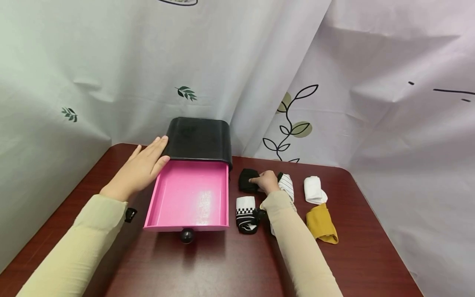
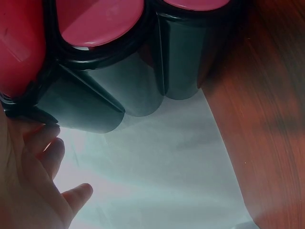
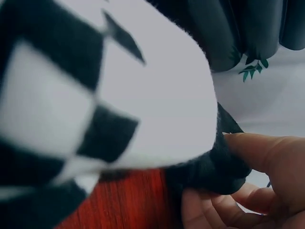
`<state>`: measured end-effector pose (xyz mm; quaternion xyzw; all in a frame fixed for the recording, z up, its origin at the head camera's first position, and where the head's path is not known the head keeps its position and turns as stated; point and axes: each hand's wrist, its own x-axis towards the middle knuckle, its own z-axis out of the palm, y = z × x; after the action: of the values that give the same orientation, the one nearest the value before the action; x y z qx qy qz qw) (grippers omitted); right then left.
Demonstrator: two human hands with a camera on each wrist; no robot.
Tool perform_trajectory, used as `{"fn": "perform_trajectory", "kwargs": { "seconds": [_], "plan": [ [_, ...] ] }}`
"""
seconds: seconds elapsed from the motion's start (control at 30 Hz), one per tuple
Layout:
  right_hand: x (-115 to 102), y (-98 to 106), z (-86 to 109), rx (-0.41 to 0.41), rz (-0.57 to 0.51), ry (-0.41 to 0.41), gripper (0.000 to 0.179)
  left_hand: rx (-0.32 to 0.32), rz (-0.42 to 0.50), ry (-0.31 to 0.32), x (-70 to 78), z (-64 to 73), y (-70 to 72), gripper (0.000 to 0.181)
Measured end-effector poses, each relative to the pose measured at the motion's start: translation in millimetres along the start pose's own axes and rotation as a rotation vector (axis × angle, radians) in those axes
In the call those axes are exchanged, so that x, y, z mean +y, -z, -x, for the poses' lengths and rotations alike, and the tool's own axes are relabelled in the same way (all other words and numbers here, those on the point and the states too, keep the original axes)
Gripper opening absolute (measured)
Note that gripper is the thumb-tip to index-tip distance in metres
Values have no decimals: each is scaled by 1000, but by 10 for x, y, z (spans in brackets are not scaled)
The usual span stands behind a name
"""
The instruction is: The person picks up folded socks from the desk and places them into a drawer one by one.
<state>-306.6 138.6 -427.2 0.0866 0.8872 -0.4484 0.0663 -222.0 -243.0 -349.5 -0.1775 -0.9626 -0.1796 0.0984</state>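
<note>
My left hand (image 1: pixel 142 165) lies with straight fingers against the left edge of a black drawer box (image 1: pixel 200 139). Its pink drawer (image 1: pixel 196 194) is pulled out toward me, bare inside, with a round black knob (image 1: pixel 187 236) in front. To the right of the box, my right hand (image 1: pixel 268 181) pinches a folded black sock (image 1: pixel 246 180) between thumb and fingers. In the right wrist view the thumb is on one side of the black sock (image 3: pixel 209 169), fingers on the other. Nearest that camera is a blurred checkered sock (image 3: pixel 162 95), which hides much of the table.
The black-and-white checkered sock (image 1: pixel 246 205) lies in front of the black one. A striped white sock (image 1: pixel 286 186) sits behind my right wrist. Farther right are a folded white sock (image 1: pixel 313 189) and a mustard sock (image 1: pixel 321 222). White patterned curtains (image 1: pixel 334 123) hang behind the table.
</note>
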Motion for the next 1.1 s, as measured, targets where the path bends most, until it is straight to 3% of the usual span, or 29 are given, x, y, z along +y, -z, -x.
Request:
{"fn": "perform_trajectory", "kwargs": {
  "seconds": [0.5, 0.77, 1.1],
  "plan": [
    [13, 19, 43, -34, -243, -31, 11, 7, 10, -10, -10, -6, -14, 68],
    [31, 65, 87, -79, -330, -58, 25, 7, 10, -10, -3, 1, -14, 68],
    [49, 152, 114, -173, -541, -127, 12, 5, 13, -4, 13, 12, 3, 68]
  ]
}}
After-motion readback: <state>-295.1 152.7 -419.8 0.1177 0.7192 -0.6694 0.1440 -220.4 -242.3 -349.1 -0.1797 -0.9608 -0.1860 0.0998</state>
